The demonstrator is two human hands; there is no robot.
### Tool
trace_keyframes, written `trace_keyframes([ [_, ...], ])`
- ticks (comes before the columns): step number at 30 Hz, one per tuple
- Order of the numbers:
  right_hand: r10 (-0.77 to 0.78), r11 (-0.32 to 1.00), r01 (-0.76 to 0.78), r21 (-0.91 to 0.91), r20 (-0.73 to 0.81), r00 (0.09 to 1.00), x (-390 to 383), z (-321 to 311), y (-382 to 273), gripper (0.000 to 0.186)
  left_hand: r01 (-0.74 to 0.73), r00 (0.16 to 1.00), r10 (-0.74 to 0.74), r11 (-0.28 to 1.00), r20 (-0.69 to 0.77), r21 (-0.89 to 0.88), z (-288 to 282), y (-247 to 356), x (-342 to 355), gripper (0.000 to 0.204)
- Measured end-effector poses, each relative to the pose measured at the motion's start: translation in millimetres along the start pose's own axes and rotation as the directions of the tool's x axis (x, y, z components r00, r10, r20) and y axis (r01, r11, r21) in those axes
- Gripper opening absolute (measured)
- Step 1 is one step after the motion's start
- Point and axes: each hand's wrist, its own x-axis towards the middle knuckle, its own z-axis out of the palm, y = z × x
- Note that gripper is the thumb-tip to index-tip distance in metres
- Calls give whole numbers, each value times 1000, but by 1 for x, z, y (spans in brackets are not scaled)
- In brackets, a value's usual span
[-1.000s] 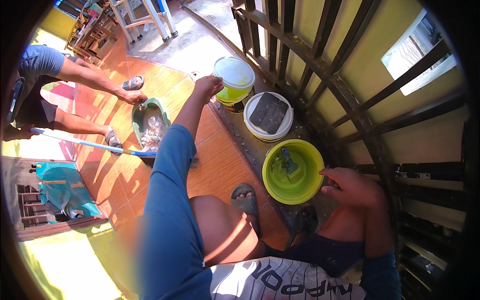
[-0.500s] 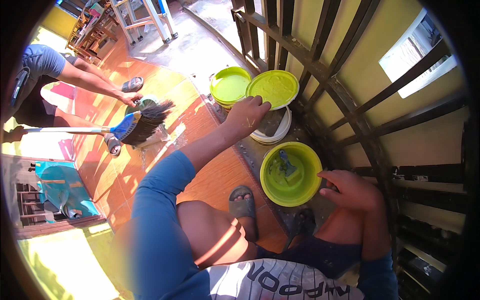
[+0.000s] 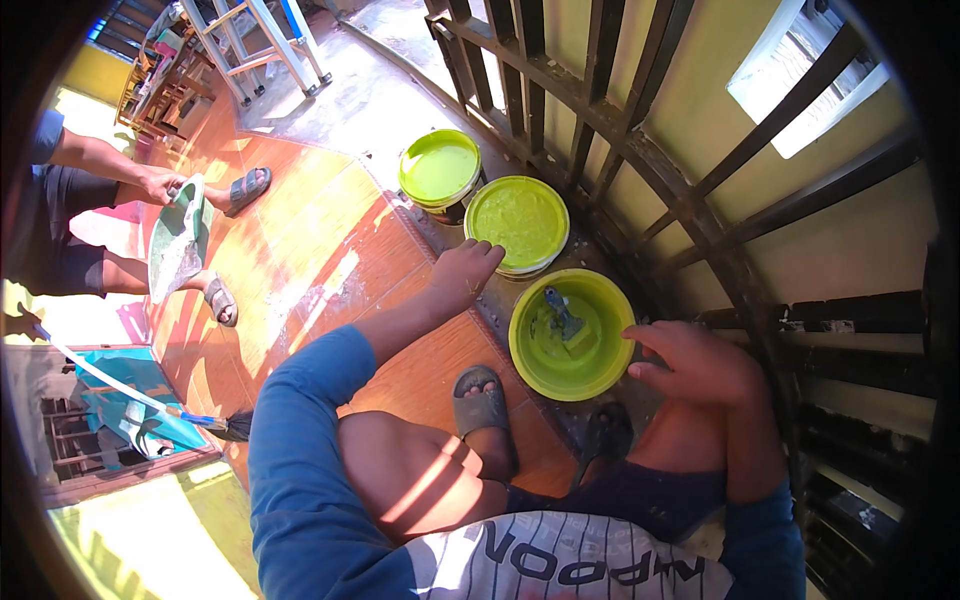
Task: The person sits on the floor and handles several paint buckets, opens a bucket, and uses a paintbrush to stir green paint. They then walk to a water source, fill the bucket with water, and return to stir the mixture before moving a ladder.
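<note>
My left hand (image 3: pixel 464 276) grips the near rim of a green-coated lid (image 3: pixel 516 224), which sits over the middle bucket (image 3: pixel 524 269). Behind it stands an open bucket of bright green paint (image 3: pixel 440 164). In front is a yellow-green tub (image 3: pixel 533 369) with paint residue and a blue-grey tool (image 3: pixel 562 320), seemingly a brush, inside. My right hand (image 3: pixel 671 361) is at the tub's right rim, index fingertip on or beside it, thumb apart.
A co-worker's hand (image 3: pixel 162 185) holds a green dustpan (image 3: pixel 160 255); a broom (image 3: pixel 125 378) slants at lower left. Black metal bars (image 3: pixel 700 210) line my right. An aluminium ladder (image 3: pixel 255 50) stands behind on concrete beyond the orange tiles (image 3: pixel 300 220).
My left hand lifted the back bucket's lid, exposing paint, and brought it down and right over the dark block on the middle bucket. The co-worker raised the dustpan; the broom dropped left.
</note>
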Motion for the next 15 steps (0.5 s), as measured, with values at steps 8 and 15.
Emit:
trace_keyframes([
  [8, -54, 999, 54, 2, -38, 998, -2, 7, 8, 48, 142, 985, -166, 928, -42, -344, -4, -18, -10, 29],
  [15, -57, 998, 57, -6, -36, 998, -3, 6, 7, 49, 348, 759, -395, -425, 518, -835, -23, -46, -2, 24],
])
